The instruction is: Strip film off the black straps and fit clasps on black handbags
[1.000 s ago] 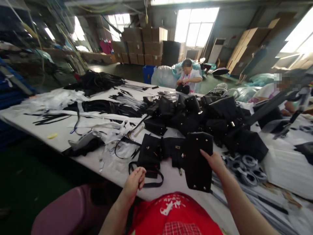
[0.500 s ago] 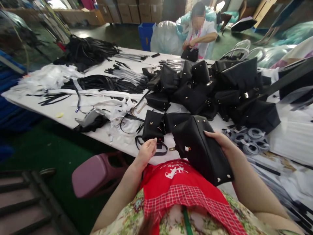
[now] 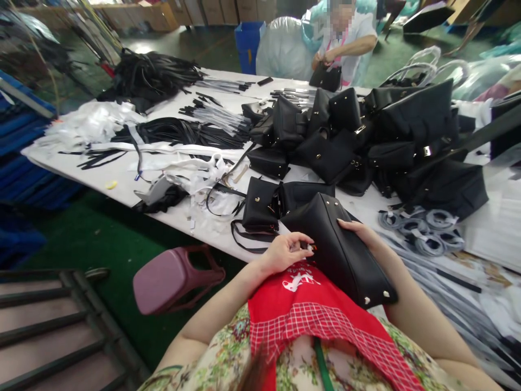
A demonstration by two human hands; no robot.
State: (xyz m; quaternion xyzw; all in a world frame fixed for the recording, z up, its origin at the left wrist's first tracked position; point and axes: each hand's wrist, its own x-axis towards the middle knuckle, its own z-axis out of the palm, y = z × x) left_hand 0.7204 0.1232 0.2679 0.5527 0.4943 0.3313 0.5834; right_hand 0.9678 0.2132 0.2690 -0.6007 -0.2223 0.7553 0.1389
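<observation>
A black handbag (image 3: 342, 252) lies tilted against my red apron at the near edge of the white table (image 3: 122, 182). My right hand (image 3: 362, 232) rests over its upper side, fingers curled on it, holding it. My left hand (image 3: 287, 251) pinches a small metal fitting on the bag's left edge. Just beyond my left hand lies a smaller black pouch (image 3: 260, 205) with a loose strap.
A heap of black bags (image 3: 366, 136) fills the table's middle and right. Black straps (image 3: 175, 133) and white wrappings (image 3: 85, 125) lie at the left. Grey coiled bands (image 3: 423, 231) sit at the right. A purple stool (image 3: 175, 274) stands below. A person (image 3: 345, 38) works across the table.
The bag came down from upright above the table to my lap. My left hand moved right from the pouch's strap onto the bag's edge. The view tilted downward.
</observation>
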